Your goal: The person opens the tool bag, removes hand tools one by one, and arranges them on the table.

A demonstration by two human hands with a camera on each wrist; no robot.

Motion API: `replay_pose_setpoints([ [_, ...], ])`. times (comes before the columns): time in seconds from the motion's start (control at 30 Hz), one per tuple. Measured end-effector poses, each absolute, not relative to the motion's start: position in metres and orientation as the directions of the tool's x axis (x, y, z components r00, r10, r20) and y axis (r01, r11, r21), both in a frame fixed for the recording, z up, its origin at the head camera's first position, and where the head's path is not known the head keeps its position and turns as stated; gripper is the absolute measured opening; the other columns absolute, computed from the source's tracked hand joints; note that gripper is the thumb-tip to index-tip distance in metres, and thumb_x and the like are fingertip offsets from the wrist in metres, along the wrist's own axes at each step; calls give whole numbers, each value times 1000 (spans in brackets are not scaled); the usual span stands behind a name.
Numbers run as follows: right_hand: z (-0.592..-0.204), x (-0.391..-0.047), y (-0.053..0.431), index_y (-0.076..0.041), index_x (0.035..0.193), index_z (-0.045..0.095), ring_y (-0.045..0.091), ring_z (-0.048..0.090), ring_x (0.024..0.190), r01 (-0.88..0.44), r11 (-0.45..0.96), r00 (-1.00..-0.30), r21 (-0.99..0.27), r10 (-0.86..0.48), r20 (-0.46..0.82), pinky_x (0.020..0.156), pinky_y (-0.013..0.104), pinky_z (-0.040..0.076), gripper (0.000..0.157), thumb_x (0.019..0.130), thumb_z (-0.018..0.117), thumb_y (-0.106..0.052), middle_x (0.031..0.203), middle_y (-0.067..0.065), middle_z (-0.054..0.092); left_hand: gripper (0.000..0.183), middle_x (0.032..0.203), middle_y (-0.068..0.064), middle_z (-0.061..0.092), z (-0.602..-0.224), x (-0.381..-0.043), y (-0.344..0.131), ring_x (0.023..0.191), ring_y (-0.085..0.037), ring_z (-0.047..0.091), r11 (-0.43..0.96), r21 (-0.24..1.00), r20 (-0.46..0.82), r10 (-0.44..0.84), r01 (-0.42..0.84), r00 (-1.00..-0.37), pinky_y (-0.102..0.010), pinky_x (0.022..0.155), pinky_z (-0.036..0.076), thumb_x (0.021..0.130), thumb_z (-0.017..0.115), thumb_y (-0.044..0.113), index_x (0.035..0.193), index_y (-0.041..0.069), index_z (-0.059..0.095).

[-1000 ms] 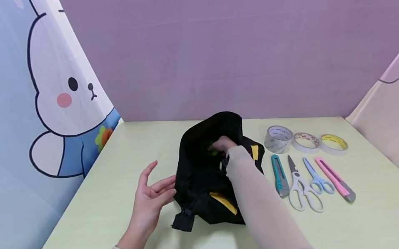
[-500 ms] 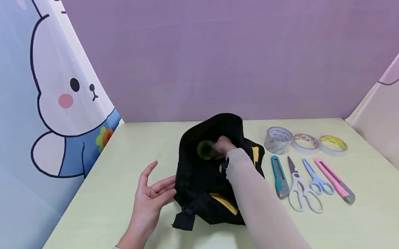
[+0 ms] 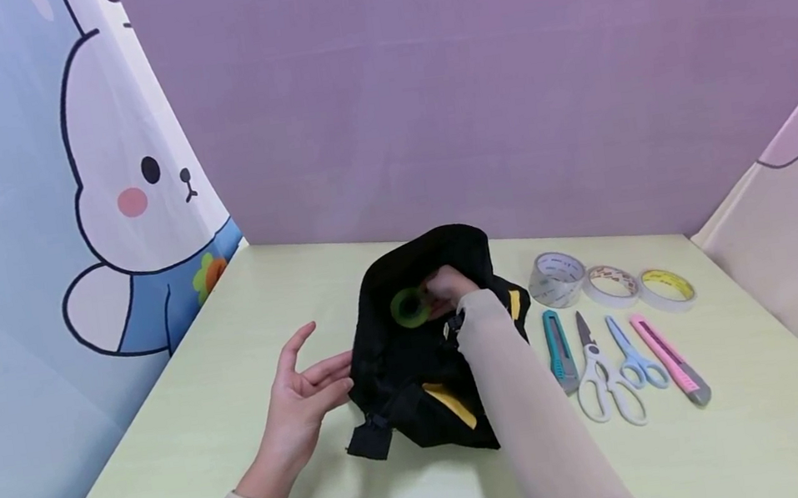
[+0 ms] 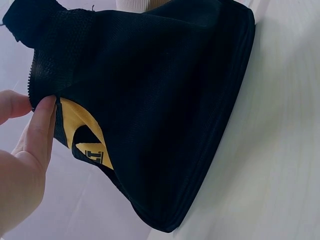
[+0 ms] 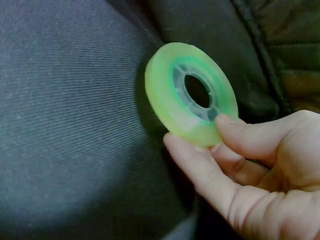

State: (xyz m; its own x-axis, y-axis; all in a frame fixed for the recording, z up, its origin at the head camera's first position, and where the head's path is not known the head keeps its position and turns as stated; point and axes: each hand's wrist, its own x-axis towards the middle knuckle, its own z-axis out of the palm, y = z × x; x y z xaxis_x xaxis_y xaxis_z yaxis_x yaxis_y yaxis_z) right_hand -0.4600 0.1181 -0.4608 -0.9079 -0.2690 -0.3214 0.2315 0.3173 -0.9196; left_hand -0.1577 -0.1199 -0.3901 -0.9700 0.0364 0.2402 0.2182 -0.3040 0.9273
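Observation:
A black bag (image 3: 429,417) with yellow patches and a zipped edge stands with its mouth open on the table. My left hand (image 3: 298,405) pinches its left rim between the fingertips. In the left wrist view, the zipped edge of the black bag (image 4: 150,85) lies between those fingertips. My right hand (image 3: 449,286) is inside the bag and holds a green tape roll (image 3: 409,307) by its edge. In the right wrist view, thumb and fingers grip the lower right of the green tape roll (image 5: 165,95), beside the dark lining.
Right of the bag stand a wide clear tape roll (image 3: 542,289) and two narrower tape rolls (image 3: 604,296). In front lie a teal box cutter (image 3: 559,350), white-handled scissors (image 3: 596,366), blue scissors (image 3: 631,353) and a pink box cutter (image 3: 671,360). A purple backdrop (image 3: 426,111) rises behind.
The green tape roll has come into clear sight inside the bag, turned with its face toward the head camera. My right hand shifts slightly; my left hand stays at the rim.

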Motion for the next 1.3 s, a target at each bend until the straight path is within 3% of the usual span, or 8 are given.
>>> replay_pose_setpoints([
  [0.1,-399,-403,110,9,117,61,41,69,83,213,390,-906,-896,-265,-331,71,48,58,34,89,42,13,100,28,61,79,108,5,73,-390,-158,-120,99,-9,69,-298,930,238,37,217,-971,-27,75,56,88,58,-16,151,16,22],
  [0.3,-348,-361,104,10,127,59,42,67,98,172,557,-892,-813,-263,-369,80,44,57,35,93,49,12,118,28,60,79,108,4,73,-391,-158,-120,100,-10,68,-296,930,239,40,217,-970,-27,75,56,88,59,-16,151,16,22],
  [0.57,-325,-359,105,7,123,62,34,70,78,81,713,-826,-696,-343,-447,72,40,59,33,91,56,13,103,24,64,78,109,4,73,-391,-157,-121,100,-10,68,-298,929,246,47,222,-968,-27,78,56,89,59,-15,150,16,22],
  [0.77,-308,-357,114,6,119,63,28,68,78,32,727,-780,-686,-411,-472,72,39,59,28,92,57,12,101,21,63,78,108,4,73,-391,-155,-121,101,-10,68,-290,932,238,42,216,-970,-27,78,55,89,59,-15,151,16,21],
  [0.93,-294,-350,122,3,113,65,25,67,75,-39,715,-776,-698,-463,-430,71,37,59,23,92,61,9,99,19,64,78,109,4,73,-391,-155,-122,100,-10,69,-292,930,245,46,222,-968,-27,77,56,89,59,-15,150,16,22],
  [1.3,-275,-332,142,3,115,66,23,65,72,-143,629,-777,-764,-549,-306,69,38,59,26,90,62,8,95,17,66,78,109,4,73,-394,-154,-122,100,-10,69,-299,927,254,60,225,-965,-27,75,56,89,59,-15,149,18,23],
])
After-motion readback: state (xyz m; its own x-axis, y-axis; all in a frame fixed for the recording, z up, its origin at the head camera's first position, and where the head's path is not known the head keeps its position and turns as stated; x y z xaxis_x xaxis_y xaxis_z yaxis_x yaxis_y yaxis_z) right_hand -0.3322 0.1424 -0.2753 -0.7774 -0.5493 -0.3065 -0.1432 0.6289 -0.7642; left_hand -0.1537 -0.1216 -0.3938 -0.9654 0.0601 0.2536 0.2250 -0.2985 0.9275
